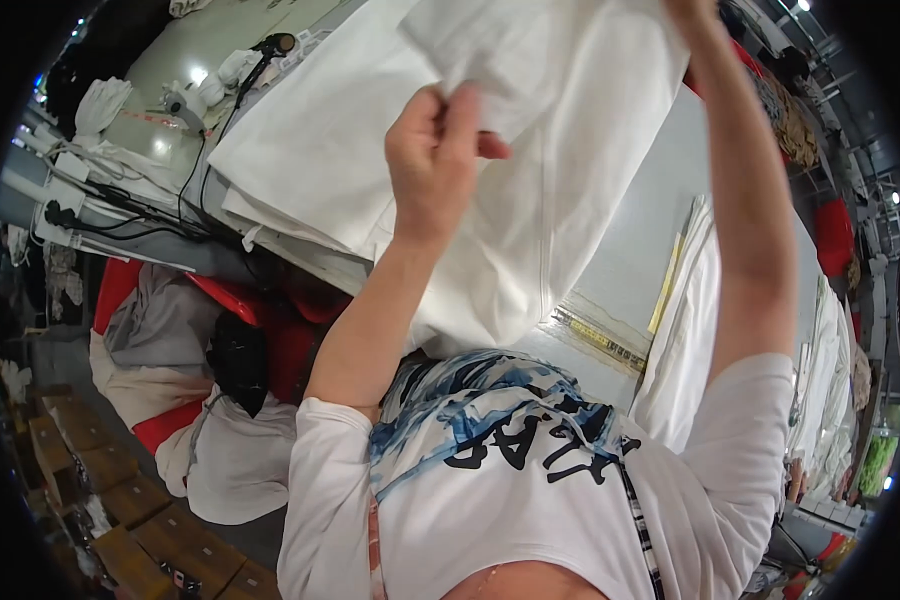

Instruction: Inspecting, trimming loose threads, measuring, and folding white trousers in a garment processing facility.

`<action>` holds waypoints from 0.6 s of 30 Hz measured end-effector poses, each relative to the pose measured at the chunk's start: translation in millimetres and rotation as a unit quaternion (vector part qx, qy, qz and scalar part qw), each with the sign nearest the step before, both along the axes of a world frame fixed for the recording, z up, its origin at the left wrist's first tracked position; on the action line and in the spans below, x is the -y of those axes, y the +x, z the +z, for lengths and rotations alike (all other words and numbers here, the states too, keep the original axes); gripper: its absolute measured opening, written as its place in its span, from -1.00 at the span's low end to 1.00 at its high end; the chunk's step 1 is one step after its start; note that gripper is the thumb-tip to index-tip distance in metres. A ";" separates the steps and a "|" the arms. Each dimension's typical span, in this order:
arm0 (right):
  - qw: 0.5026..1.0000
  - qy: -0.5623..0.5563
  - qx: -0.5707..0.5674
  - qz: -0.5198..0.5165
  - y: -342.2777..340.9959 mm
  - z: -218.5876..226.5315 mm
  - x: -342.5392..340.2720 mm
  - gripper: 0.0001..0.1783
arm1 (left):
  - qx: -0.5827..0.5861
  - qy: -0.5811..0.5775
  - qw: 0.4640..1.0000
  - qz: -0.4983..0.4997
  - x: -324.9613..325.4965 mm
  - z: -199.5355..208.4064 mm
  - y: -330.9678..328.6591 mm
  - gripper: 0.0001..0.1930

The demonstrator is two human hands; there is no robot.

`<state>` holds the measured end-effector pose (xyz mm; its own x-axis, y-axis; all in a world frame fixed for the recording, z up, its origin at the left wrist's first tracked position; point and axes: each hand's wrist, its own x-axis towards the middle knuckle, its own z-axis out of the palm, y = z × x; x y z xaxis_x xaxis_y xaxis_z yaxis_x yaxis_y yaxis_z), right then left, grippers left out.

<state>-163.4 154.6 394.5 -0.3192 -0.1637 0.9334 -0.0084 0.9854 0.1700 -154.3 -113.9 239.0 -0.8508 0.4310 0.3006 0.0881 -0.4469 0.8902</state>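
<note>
A large white cloth point(600, 150) with a long stitched seam lies across the table in front of me and hangs toward my body. My left hand point(435, 165) is closed, thumb against fingers, at the edge of a raised flap point(485, 70) of this cloth. At the top edge of the view, my right hand point(692, 12) is at the cloth's far right side. Its fingers are cut off by the frame, so their grip is hidden. Beneath and left of the cloth are more folded white layers point(305, 215).
A measuring strip point(600, 335) runs along the grey table point(635, 235) near my body. More white fabric point(685, 320) hangs at the right. Cables point(130, 225) and a sewing-type machine part point(182, 108) are at the left. Red-lined bins with cloth point(160, 320) and brown boxes point(150, 520) stand below.
</note>
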 end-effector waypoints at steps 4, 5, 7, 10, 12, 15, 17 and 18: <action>0.974 -0.073 0.199 -0.084 -27.0 -170.3 -7.0 -0.73 | 0.198 -0.147 0.968 0.042 36.8 -114.0 -49.9 -0.78; 0.952 -0.122 0.243 -0.141 -10.2 -221.1 -11.4 -0.62 | 0.251 -0.207 0.945 0.022 58.5 -147.2 -50.9 -0.75; 0.874 -0.285 0.329 -0.216 44.5 -311.5 -22.9 -0.61 | 0.240 -0.245 0.939 0.030 117.5 -206.7 -33.8 -0.75; 0.736 -0.392 0.406 -0.374 173.7 -408.9 -32.8 -0.66 | 0.313 -0.274 0.905 0.088 214.7 -257.9 18.1 -0.82; 0.692 -0.429 0.333 -0.476 240.4 -443.3 -35.8 -0.64 | 0.402 -0.342 0.835 0.156 260.8 -266.4 50.7 -0.82; 0.653 -0.393 0.345 -0.548 281.1 -447.3 -48.4 -0.62 | 0.442 -0.367 0.794 0.197 275.8 -260.2 74.6 -0.83; 0.713 -0.286 0.311 -0.559 267.7 -429.6 -54.1 -0.57 | 0.380 -0.382 0.825 0.173 249.7 -249.0 69.9 -0.83; 0.763 -0.295 0.298 -0.492 251.6 -418.0 -54.2 -0.56 | 0.356 -0.399 0.836 0.124 227.6 -241.8 66.3 -0.82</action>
<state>88.2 208.7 -23.6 -0.4122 0.8217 0.3935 0.8827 0.4672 -0.0508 -88.1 -341.5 -2.7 -0.7846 0.0363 -0.6189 -0.5890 0.2681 0.7624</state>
